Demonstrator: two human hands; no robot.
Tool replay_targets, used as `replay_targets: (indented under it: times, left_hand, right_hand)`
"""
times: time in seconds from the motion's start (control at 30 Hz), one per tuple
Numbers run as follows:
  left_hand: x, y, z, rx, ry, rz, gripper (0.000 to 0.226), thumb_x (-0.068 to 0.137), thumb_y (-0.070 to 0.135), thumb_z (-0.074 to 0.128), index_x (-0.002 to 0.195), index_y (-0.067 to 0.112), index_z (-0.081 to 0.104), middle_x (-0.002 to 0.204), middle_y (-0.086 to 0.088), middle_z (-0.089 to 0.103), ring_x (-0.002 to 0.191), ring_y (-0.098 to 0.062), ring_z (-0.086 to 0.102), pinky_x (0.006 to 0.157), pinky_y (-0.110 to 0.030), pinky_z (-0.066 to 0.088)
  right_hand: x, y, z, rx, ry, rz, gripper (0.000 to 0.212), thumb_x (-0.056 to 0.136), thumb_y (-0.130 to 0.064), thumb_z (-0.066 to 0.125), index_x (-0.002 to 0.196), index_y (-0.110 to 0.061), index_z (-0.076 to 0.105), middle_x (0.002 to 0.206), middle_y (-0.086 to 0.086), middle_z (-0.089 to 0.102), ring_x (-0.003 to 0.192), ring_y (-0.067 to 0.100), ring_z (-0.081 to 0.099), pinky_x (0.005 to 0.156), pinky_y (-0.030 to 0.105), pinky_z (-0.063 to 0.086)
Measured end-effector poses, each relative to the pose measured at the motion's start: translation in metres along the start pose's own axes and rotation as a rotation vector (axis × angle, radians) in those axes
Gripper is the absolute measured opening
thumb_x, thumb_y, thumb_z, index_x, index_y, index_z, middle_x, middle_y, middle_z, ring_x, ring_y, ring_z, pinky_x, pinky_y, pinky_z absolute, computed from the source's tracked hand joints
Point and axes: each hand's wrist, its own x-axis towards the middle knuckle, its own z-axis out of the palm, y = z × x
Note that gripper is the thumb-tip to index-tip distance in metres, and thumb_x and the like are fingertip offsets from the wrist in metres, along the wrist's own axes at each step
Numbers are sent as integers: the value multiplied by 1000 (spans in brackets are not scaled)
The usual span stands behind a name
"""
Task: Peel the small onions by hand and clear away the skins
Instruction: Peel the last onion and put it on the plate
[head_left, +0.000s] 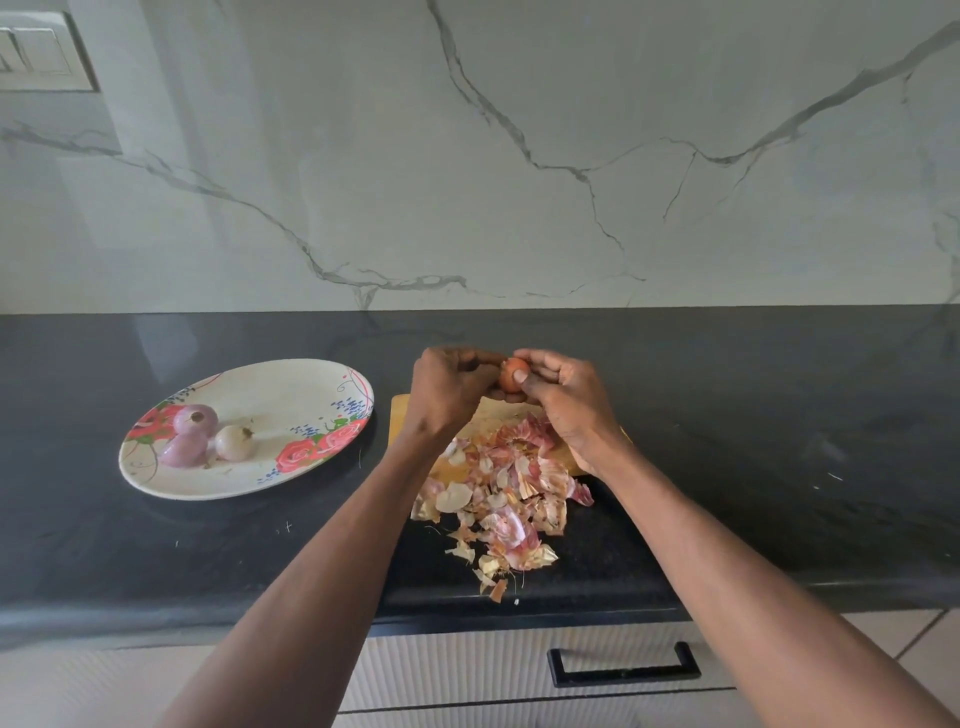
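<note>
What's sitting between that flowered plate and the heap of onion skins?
In the head view, only bare black counter lies between the flowered plate and the onion skins; the left forearm passes above that stretch.

I hold a small orange-brown skinned onion between both hands above a pale wooden cutting board: my left hand curls against it from one side, and my right hand pinches it from the other. A heap of pink and papery tan onion skins spills from the board onto the black stone counter. To my left, an oval white floral plate carries three peeled pinkish onions, close together.
</note>
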Motion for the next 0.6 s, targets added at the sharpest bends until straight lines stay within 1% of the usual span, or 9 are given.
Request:
replay_targets:
  times: [0.07, 0.17, 0.23, 0.3, 0.4, 0.5, 0.6]
  left_hand:
    - [0, 3, -1, -24, 10, -24, 23, 89, -9, 56, 94, -1, 77, 80, -10, 77, 69, -25, 76, 74, -36, 63]
    - [2, 4, -5, -68, -35, -39, 23, 90, -7, 54, 97, -4, 76, 87, -16, 77, 76, -31, 76, 80, -40, 63]
    - [2, 3, -7, -73, -71, -31, 22, 92, -5, 55, 100, -4, 76, 90, -17, 77, 79, -33, 76, 82, -41, 62]
    - [3, 1, -8, -36, -77, -5, 18, 94, 1, 61, 103, 0, 77, 90, -15, 77, 80, -32, 76, 83, -43, 62]
    - [5, -4, -9, 79, -63, 60, 17, 91, 8, 70, 106, 7, 78, 88, -9, 78, 76, -26, 76, 80, -46, 62]
    - [3, -4, -9, 168, -42, 118, 19, 92, 7, 70, 109, 7, 78, 90, -7, 78, 74, -18, 76, 79, -42, 63]
    - [2, -2, -8, 210, -21, 159, 19, 92, 6, 69, 109, 7, 78, 92, -5, 78, 75, -12, 75, 79, -37, 62]
  right_hand:
    - [2, 0, -1, 55, 6, 36, 24, 94, -7, 68, 118, -12, 68, 106, 0, 77, 96, 13, 73, 95, 45, 57]
    - [3, 1, -2, 87, 3, 43, 17, 94, -9, 68, 111, -10, 68, 100, 1, 78, 94, 20, 75, 91, 47, 59]
    - [4, 1, -3, 105, 0, 32, 16, 94, -7, 68, 110, -9, 68, 99, 2, 78, 94, 20, 74, 89, 42, 60]
    - [4, 0, -4, 143, -6, 24, 15, 94, -4, 66, 108, -8, 68, 99, 3, 78, 94, 20, 75, 86, 37, 60]
    - [4, 1, -4, 133, -11, 3, 15, 94, -2, 66, 104, -12, 68, 99, 4, 77, 94, 21, 74, 87, 37, 60]
    - [5, 2, -4, 111, 3, -7, 15, 93, -4, 68, 103, -15, 69, 104, 6, 75, 98, 24, 73, 90, 40, 60]
    - [6, 3, -4, 114, 10, -4, 16, 93, -4, 68, 106, -12, 68, 106, 9, 74, 100, 26, 72, 90, 39, 60]
